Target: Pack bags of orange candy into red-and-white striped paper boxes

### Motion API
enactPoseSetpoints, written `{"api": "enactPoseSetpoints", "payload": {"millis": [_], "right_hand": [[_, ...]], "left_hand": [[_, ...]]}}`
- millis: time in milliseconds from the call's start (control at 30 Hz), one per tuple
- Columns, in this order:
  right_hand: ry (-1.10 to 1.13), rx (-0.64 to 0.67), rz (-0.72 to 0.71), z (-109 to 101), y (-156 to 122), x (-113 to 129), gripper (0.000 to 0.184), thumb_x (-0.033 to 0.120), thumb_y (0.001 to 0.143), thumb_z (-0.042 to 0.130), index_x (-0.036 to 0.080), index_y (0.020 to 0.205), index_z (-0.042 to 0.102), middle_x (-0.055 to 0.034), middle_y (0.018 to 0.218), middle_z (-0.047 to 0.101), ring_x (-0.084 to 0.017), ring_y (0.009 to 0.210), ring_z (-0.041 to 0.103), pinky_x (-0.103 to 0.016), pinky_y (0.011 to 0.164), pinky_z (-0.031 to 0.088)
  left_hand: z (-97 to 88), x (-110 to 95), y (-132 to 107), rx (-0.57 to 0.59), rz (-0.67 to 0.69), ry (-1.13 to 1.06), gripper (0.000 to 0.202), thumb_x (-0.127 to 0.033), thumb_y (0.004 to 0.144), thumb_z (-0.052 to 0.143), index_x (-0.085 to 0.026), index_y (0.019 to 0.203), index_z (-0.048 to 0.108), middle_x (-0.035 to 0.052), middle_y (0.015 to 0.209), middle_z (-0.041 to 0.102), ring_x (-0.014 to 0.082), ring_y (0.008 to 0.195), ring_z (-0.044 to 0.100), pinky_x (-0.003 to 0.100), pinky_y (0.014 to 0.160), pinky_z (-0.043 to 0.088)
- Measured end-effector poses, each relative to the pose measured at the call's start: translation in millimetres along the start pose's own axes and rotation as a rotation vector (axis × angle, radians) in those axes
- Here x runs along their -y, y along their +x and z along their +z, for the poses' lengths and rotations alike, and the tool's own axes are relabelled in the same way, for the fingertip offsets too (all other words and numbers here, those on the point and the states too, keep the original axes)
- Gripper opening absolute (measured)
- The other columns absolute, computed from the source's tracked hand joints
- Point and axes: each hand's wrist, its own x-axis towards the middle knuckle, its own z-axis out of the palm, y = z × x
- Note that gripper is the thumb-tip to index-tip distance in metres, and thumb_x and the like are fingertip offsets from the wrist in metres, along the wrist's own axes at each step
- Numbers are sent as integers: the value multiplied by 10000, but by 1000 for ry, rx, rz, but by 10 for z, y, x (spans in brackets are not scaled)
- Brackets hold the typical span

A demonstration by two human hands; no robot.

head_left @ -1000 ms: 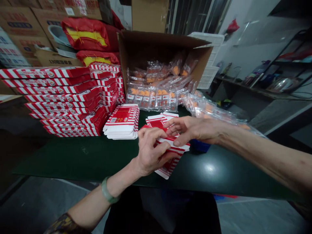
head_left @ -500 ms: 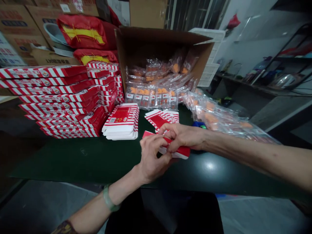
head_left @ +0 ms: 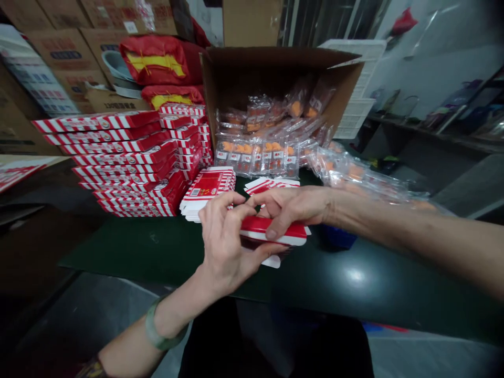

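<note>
Between my two hands is a red and white carton [head_left: 289,234], its near end gaping and a white flap hanging low. My left hand [head_left: 226,239] grips its left end, thumb beneath and fingers over the top. From the right, my right hand [head_left: 291,210] pinches the upper panel, thumb on the red face; its other fingertips are partly hidden behind. Just past the hands, a few flat striped cartons [head_left: 271,184] lie on the green table [head_left: 157,247]. Left of these rests a stack of flat cartons [head_left: 208,186].
Filled striped boxes [head_left: 126,163] are piled high at the left. A large cardboard box [head_left: 275,63] lies on its side, holding clear packets [head_left: 255,155] with orange contents. More packets [head_left: 366,176] spread to the right. A dark blue object [head_left: 337,236] sits beyond my right forearm.
The carton has gone from pressed nearly flat to opened out, with its end gaping. My left hand has shifted left and spread around it. The whole view has swung slightly left.
</note>
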Motion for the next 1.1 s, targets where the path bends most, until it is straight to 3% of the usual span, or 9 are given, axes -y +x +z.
{"api": "enactPoseSetpoints", "payload": {"millis": [100, 233, 400, 467, 567, 733, 867, 1000, 1100], "right_hand": [[-9, 3, 6, -67, 120, -81, 470, 112, 532, 728, 171, 950, 520, 50, 673, 641, -82, 501, 589, -172, 466, 462], [-91, -85, 3, -113, 125, 0, 474, 161, 543, 737, 173, 986, 570, 17, 748, 651, -89, 576, 586, -199, 536, 462], [-651, -317, 33, -179, -41, 128, 159, 303, 663, 724, 177, 739, 663, 2, 626, 574, -79, 524, 444, -207, 443, 328], [-833, -328, 15, -199, -91, 101, 198, 361, 750, 639, 170, 700, 656, 5, 587, 526, -76, 514, 405, -217, 443, 297], [-915, -367, -41, -224, -113, 22, 255, 383, 809, 549, 160, 701, 610, 20, 574, 464, -69, 513, 374, -219, 460, 276], [-784, -419, -64, -330, -13, -38, 283, 385, 772, 579, 172, 615, 481, 58, 542, 329, -52, 487, 269, -220, 447, 207], [-663, -500, -169, -402, 130, -96, 244, 352, 758, 585, 169, 629, 486, 50, 559, 398, -57, 499, 330, -219, 468, 252], [-620, -813, -461, -314, 171, -294, 256, 359, 797, 559, 144, 932, 584, -41, 790, 611, -135, 700, 551, -273, 626, 439], [-665, -1000, -616, -181, 142, -506, 281, 345, 814, 570, 170, 1032, 594, -78, 999, 648, -182, 890, 593, -321, 778, 475]], "left_hand": [[18, 225, -16, 139, -29, -82, 514, -569, 643, 706, -157, 914, 559, 72, 863, 638, 208, 805, 604, 365, 726, 469], [-45, 385, 81, 332, -116, -264, 330, -421, 746, 680, -146, 921, 629, 66, 862, 666, 168, 789, 621, 301, 730, 481], [-31, 478, 184, 484, -357, -404, 257, -386, 708, 716, -150, 795, 664, 22, 760, 644, 125, 677, 584, 234, 616, 456], [23, 528, 221, 574, -470, -512, 248, -381, 701, 716, -149, 778, 673, 4, 715, 634, 103, 621, 556, 206, 556, 429], [117, 603, 287, 673, -609, -652, 269, -390, 706, 702, -143, 813, 705, -6, 644, 627, 86, 549, 522, 194, 497, 395], [254, 706, 393, 612, -686, -674, 228, -329, 646, 737, -122, 741, 726, 13, 601, 652, 93, 521, 527, 204, 477, 393], [321, 843, 459, 558, -633, -677, 126, -249, 665, 699, -126, 679, 720, 36, 667, 697, 109, 592, 583, 222, 562, 454], [341, 975, 459, 502, -662, -684, 167, -278, 658, 718, -133, 742, 720, 26, 681, 695, 107, 601, 592, 224, 578, 463], [350, 999, 415, 450, -675, -677, 206, -319, 656, 731, -141, 759, 723, 31, 722, 704, 122, 644, 610, 236, 612, 478]]}}
